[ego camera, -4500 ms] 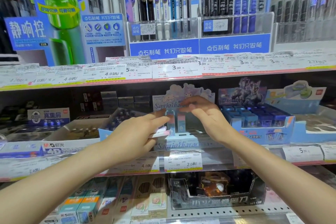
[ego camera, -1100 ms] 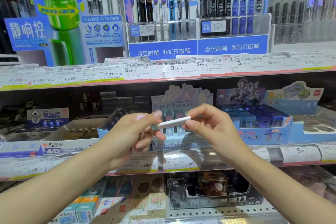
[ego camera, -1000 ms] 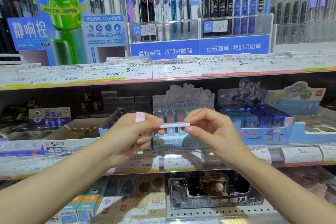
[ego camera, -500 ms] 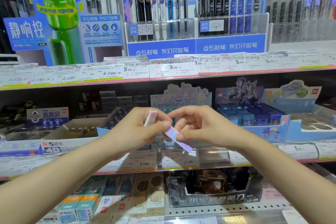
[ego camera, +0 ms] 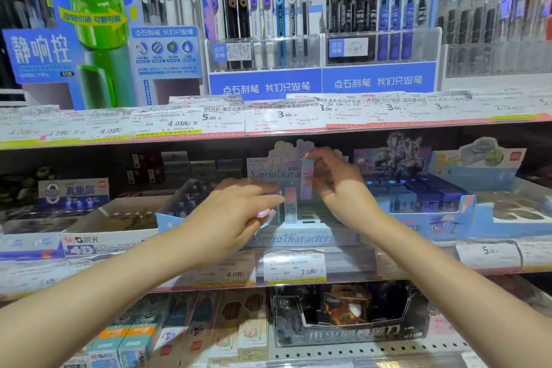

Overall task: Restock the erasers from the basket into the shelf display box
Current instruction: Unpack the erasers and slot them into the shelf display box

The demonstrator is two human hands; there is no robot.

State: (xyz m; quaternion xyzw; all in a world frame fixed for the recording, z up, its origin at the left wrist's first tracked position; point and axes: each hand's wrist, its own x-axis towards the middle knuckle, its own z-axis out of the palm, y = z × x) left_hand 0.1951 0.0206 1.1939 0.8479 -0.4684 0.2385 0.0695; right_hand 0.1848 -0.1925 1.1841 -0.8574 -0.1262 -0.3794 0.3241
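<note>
Right hand [ego camera: 337, 185] pinches an upright eraser [ego camera: 307, 178] above the display box [ego camera: 298, 237]; left hand [ego camera: 236, 215], fingers curled, holds a pink eraser [ego camera: 264, 213] beside it.

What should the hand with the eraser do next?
Probably lower it. The right hand pinches an eraser upright above the display box, beside another eraser already standing there, so slotting it down next to that one looks right.

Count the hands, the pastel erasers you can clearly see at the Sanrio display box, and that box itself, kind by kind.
Hands: 2, left hand and right hand
Pastel erasers: 3
Sanrio display box: 1
Total: 6
</note>
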